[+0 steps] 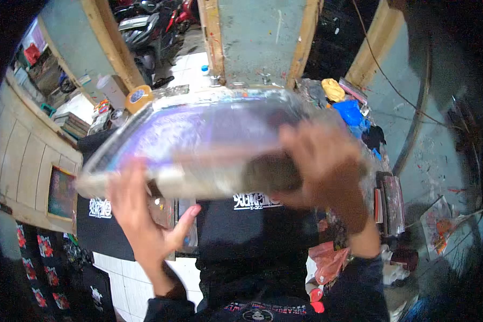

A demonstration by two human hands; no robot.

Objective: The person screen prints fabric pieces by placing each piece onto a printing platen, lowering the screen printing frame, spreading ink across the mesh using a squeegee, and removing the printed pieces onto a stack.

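Observation:
A screen printing frame (pixel 198 180) with a purple-tinted mesh is raised and tilted in front of me, its near edge smeared by motion. My left hand (pixel 145 214) grips that edge at the left, fingers over the frame and thumb stretched out below it. My right hand (pixel 324 155) is blurred at the frame's right end, closed around its edge. Under the frame lie a black shirt (pixel 252 231) with a white print and another black shirt (pixel 104 231) to its left, also printed in white. Part of both prints is hidden by the frame.
A roll of brown tape (pixel 138 97) stands at the back left. Yellow cloth (pixel 333 89) and blue plastic (pixel 350 112) lie at the back right. Black printed fabric (pixel 43 263) hangs at lower left. Motorbikes (pixel 150 32) stand beyond the doorway, and a wall is at right.

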